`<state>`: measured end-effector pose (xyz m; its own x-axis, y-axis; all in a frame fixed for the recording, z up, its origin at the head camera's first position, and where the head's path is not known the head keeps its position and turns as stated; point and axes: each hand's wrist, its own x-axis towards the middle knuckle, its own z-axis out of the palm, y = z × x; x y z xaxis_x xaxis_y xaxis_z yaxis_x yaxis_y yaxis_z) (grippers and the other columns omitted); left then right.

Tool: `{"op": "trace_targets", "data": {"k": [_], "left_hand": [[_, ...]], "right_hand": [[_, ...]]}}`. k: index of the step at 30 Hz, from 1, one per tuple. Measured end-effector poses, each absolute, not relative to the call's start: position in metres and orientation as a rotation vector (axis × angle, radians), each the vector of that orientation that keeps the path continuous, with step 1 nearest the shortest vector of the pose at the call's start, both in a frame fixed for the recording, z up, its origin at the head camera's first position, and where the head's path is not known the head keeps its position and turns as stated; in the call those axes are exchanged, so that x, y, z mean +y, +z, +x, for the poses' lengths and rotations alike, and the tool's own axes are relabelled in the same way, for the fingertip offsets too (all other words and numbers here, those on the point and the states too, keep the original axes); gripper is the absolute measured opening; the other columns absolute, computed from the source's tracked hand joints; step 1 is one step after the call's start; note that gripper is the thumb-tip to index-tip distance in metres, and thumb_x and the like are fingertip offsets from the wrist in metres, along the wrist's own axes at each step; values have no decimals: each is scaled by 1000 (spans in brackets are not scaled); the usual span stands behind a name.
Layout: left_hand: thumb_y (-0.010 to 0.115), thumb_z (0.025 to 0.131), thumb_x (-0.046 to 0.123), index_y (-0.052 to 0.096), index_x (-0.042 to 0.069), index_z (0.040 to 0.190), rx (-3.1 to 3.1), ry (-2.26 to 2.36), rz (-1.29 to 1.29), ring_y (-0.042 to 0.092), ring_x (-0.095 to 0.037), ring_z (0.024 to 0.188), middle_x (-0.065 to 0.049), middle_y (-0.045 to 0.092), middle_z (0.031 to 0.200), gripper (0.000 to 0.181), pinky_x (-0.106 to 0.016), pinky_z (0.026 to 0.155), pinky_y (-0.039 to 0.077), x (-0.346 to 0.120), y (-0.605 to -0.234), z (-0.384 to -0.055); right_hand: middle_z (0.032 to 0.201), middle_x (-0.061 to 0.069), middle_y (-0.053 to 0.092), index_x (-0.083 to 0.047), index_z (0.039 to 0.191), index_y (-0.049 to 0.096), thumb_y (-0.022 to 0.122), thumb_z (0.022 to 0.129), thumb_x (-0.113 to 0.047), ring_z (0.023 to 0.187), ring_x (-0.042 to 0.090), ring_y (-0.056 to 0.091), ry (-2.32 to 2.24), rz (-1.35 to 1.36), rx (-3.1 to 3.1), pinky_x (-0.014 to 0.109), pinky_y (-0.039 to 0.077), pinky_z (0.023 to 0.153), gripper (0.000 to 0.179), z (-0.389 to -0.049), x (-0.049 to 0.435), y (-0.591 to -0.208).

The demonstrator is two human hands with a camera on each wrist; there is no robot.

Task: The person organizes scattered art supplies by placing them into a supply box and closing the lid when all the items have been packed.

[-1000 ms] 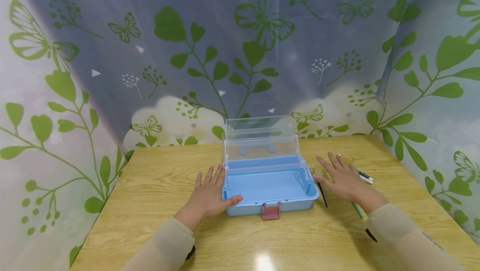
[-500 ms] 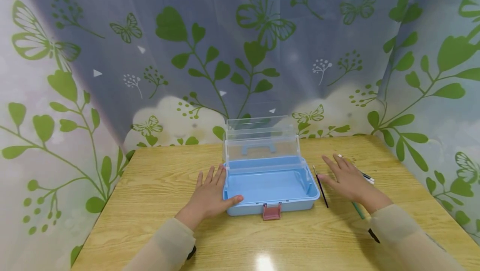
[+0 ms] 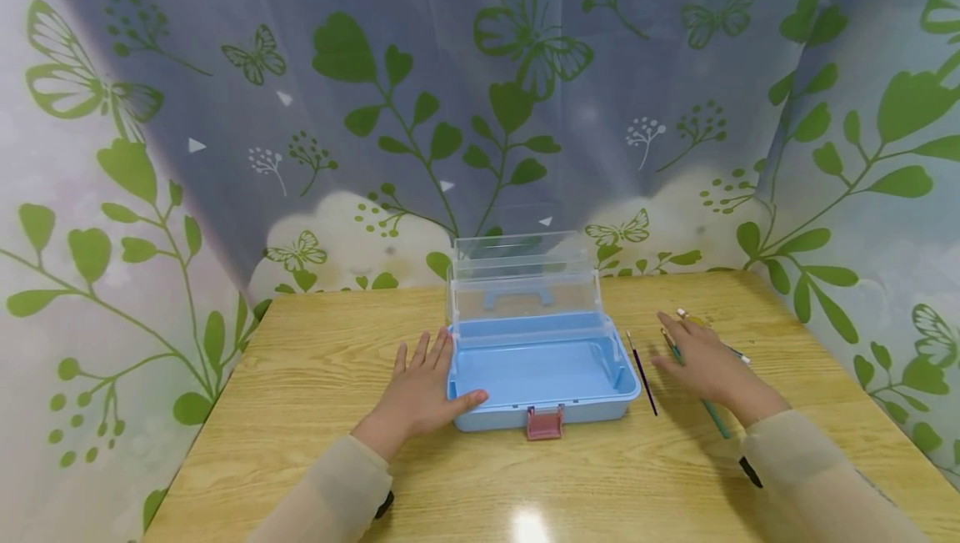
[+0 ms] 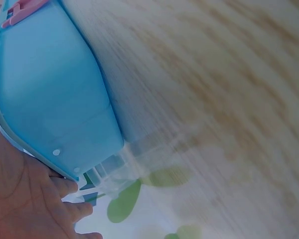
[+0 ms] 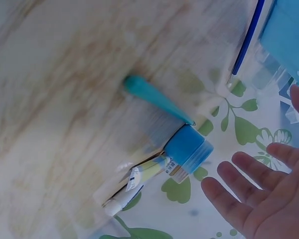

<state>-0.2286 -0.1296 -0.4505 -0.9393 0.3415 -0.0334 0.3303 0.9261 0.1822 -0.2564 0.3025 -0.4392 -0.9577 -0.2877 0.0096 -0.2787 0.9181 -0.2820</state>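
A light blue plastic box (image 3: 495, 420) stands with its clear lid (image 3: 517, 309) raised; its inside is bare. My left hand (image 3: 416, 393) rests against the box's left side, fingers spread, thumb over the front rim. To the right of the box, my right hand (image 3: 708, 368) hovers with straight fingers over art supplies and holds nothing. Below it lies a green-handled paintbrush (image 3: 715, 418), partly covered in the head view. A dark blue paintbrush (image 3: 644, 382) lies between box and hand. The right wrist view shows a blue-capped container (image 5: 185, 144) beside a white-capped tube (image 5: 139, 179).
A pink latch (image 3: 544, 424) hangs down at the box's front. The wooden table (image 3: 315, 359) meets a patterned curtain (image 3: 420, 109) behind and at both sides. White ends (image 3: 742, 357) of slim items stick out past the right hand.
My right hand has shifted a little to the right, uncovering more of the green-handled paintbrush. The left hand stays at the box.
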Motion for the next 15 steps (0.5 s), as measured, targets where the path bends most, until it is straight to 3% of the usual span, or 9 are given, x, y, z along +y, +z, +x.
{"op": "trace_targets", "data": {"k": [6,15], "left_hand": [[26,85,88,9,5,161,3019,263,528,1,-35,153,-8,-2,167,114,-60,119,0,-130,-451,-228],[30,87,86,10,4,160,3019,289,533,1,-35,153,-8,-1,167,112,-61,119,0,-130,-450,-229]], "right_hand": [[147,42,33,4,154,28,58,101,-37,132,62,32,-457,-397,3039,73,34,99,74,-257,306,-440],[131,36,54,9,139,49,61,100,-35,118,56,52,-410,-345,3081,67,43,94,60,-259,312,-441]]}}
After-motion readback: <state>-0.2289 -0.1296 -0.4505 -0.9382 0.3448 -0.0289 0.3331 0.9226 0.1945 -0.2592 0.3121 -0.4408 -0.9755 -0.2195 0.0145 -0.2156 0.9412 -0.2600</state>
